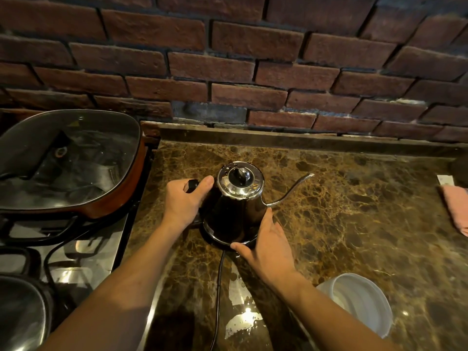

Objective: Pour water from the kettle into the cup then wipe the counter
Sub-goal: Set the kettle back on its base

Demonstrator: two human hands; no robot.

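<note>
We see a dark, glossy, cone-shaped kettle point(234, 214) with a chrome lid and thin gooseneck spout standing on its round base at the middle of the brown veined marble counter point(342, 224). Our left hand point(183, 200) is closed around its black handle; our right hand point(266, 245) lies open, flat against the base. A white ribbed cup point(359, 302) sits near right. Behind runs a rough red brick wall point(253, 72); a glass-lidded pan point(68, 160) sits left.
</note>
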